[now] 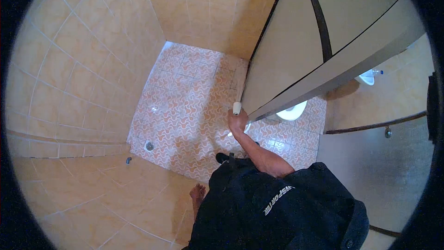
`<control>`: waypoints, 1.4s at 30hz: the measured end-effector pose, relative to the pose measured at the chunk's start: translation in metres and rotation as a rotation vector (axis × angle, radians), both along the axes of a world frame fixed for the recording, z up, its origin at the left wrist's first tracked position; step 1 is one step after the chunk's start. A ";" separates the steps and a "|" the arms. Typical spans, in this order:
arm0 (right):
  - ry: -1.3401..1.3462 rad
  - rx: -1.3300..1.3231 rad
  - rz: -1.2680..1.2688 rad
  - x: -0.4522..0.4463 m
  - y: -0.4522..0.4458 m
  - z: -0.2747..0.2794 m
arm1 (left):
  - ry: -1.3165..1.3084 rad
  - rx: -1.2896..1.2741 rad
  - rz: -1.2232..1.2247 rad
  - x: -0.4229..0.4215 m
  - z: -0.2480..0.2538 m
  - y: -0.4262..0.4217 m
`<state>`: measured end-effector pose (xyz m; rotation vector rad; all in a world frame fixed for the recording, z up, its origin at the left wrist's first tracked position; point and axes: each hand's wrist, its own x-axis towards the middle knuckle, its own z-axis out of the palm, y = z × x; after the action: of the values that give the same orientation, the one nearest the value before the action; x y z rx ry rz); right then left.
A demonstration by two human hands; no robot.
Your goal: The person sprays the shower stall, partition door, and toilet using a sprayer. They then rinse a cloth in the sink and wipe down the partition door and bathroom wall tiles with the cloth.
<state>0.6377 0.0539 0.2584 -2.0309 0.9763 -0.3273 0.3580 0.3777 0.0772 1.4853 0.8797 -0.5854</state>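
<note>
My right hand is closed around a stick with a white, tube-like end. A thin pale length seems to run from it along the partition's edge, and its far end cannot be made out. Beside the fingers stands the grey-framed partition. My left hand hangs low by my body, small in view, its fingers apart and nothing visible in them. Under both hands lies the patterned tile floor, which looks wet and shiny in places.
Beige tiled walls enclose the left and back. A round drain sits in the floor, near a small tap-like fitting. Beyond the partition are a white toilet-like fixture, a white basin and a grey door with a knob.
</note>
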 end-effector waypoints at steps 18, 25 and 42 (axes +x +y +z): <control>-0.175 -0.089 -0.162 -0.002 -0.016 -0.013 | -0.183 0.080 -0.172 0.006 0.006 -0.001; -0.188 -0.056 -0.135 -0.007 -0.016 0.003 | -0.268 0.119 -0.267 0.014 0.007 -0.003; -0.170 0.077 0.568 -0.030 -0.017 -0.028 | -0.729 -0.155 -0.611 0.242 0.198 -0.198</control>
<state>0.6073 0.0370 0.2303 -2.0699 0.2784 -0.1466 0.5996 0.1801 0.2751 1.6497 -0.1923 -0.4718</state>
